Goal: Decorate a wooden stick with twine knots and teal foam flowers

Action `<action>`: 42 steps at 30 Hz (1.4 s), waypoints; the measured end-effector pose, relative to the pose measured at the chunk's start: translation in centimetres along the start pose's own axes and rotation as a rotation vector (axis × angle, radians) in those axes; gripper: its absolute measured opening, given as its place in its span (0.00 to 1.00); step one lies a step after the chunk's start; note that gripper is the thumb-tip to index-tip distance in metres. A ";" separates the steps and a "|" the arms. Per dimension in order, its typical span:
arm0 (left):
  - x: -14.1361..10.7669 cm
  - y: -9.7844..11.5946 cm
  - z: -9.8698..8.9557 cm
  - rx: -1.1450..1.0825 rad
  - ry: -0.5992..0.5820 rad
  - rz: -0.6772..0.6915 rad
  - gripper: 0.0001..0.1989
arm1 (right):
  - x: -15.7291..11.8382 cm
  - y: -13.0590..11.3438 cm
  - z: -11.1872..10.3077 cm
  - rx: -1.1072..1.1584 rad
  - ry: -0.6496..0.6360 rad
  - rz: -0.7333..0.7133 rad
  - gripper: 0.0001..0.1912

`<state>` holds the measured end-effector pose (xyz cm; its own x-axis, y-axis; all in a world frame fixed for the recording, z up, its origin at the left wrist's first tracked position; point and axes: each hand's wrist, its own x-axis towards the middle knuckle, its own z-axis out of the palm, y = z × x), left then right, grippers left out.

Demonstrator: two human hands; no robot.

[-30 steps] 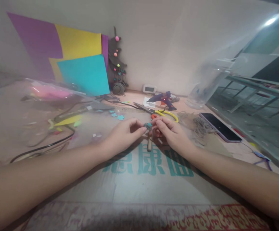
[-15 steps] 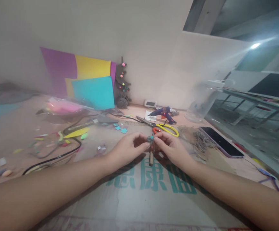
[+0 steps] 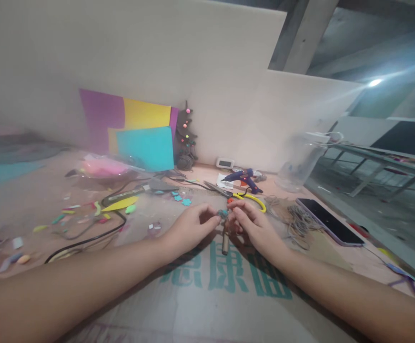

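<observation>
Over the printed cardboard sheet [image 3: 200, 314], a small craft piece with a short brown stick [image 3: 225, 244] and a grey-and-teal top [image 3: 223, 214] is held between both hands. My left hand [image 3: 193, 228] pinches the top from the left, thumb and forefinger closed. From the right, my right hand [image 3: 255, 228] has its fingers bent and pressed together at the same piece, partly hiding it. The stick points down toward me. Just beyond the fingers lie scissors [image 3: 253, 201] with yellow and red handles. Teal flower cut-outs [image 3: 186, 202] rest left of the scissors.
A dark blue glue gun [image 3: 241, 176] lies behind the scissors. To the right are a bundle of grey cord [image 3: 302, 221], a phone [image 3: 330, 221] and a clear plastic bucket [image 3: 296, 164]. Colourful scraps and a black cable [image 3: 86, 245] spread leftward. A small decorated tree [image 3: 186, 143] stands by the wall.
The camera view has tilted up slightly, so everything sits lower in the picture. My right fingers have shifted a little around the piece, while my left hand keeps its pinch.
</observation>
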<state>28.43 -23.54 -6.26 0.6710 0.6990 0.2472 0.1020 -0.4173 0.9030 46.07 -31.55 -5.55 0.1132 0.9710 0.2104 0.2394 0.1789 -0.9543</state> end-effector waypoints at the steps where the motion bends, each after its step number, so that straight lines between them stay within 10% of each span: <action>1: 0.0 0.0 0.0 0.003 0.002 -0.002 0.09 | 0.0 0.0 0.0 -0.011 0.011 -0.007 0.18; 17: 0.0 -0.1 0.1 -0.030 -0.003 -0.028 0.09 | 0.2 0.6 0.3 0.012 0.015 -0.031 0.08; 42: -0.3 0.7 -0.2 0.015 -0.023 -0.055 0.08 | 0.0 -0.4 0.1 -0.107 -0.012 0.003 0.21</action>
<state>28.20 -23.93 -5.60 0.6809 0.7074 0.1894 0.1500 -0.3879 0.9094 45.88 -31.63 -5.14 0.1023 0.9735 0.2043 0.3406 0.1587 -0.9267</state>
